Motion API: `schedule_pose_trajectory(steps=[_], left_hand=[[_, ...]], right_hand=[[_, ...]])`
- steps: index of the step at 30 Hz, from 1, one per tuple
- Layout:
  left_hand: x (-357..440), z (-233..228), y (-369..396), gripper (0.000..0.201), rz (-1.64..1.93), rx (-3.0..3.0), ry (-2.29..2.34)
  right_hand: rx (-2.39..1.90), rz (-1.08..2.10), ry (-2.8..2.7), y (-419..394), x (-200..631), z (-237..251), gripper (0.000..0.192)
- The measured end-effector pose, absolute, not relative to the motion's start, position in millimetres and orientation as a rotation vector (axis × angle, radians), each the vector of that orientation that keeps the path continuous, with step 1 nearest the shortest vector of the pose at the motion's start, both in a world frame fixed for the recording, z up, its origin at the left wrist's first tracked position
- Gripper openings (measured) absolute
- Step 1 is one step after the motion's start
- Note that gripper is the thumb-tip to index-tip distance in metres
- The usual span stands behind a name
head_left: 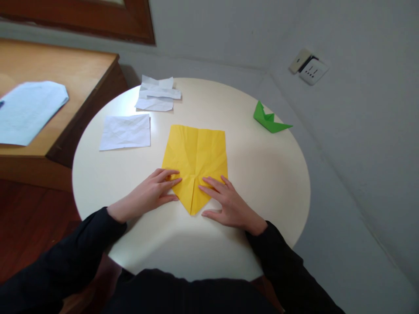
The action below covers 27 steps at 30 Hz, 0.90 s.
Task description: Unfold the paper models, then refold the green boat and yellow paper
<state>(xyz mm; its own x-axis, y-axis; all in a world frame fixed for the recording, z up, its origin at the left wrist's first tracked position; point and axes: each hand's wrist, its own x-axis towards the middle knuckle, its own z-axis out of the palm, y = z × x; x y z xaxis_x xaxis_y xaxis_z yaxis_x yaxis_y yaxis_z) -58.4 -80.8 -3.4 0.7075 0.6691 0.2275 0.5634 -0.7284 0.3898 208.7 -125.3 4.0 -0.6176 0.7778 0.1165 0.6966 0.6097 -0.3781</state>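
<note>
A yellow sheet of paper (pixel 196 152) lies creased on the round white table (pixel 262 183), its near end folded into a point toward me. My left hand (pixel 150 194) lies flat with its fingers pressing the left folded flap. My right hand (pixel 227 205) lies flat on the right flap, fingers spread. Both hands press the paper down and grip nothing.
A flat white sheet (pixel 126 131) and a crumpled folded white paper (pixel 157 93) lie at the table's far left. A green folded paper boat (pixel 268 120) sits at the far right. A wooden desk (pixel 65 69) with a pale paper (pixel 28 111) stands to the left. Grey walls close in behind and to the right.
</note>
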Motion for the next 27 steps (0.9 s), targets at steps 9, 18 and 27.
schedule_pose_trajectory(steps=[9, 18, 27], left_hand=[[-57, -3, -84, 0.048, 0.504, 2.675, 1.001], [-51, -3, -100, 0.055, 0.435, 2.825, 1.061], [-37, -13, -105, 0.028, 0.694, 2.850, 0.979]], right_hand=[[-1.188, 0.282, -2.533, -127, 205, -5, 0.049], [-1.208, 0.243, -2.591, -126, 202, 0, 0.039], [-1.191, 0.212, -2.575, -126, 203, -5, 0.037]])
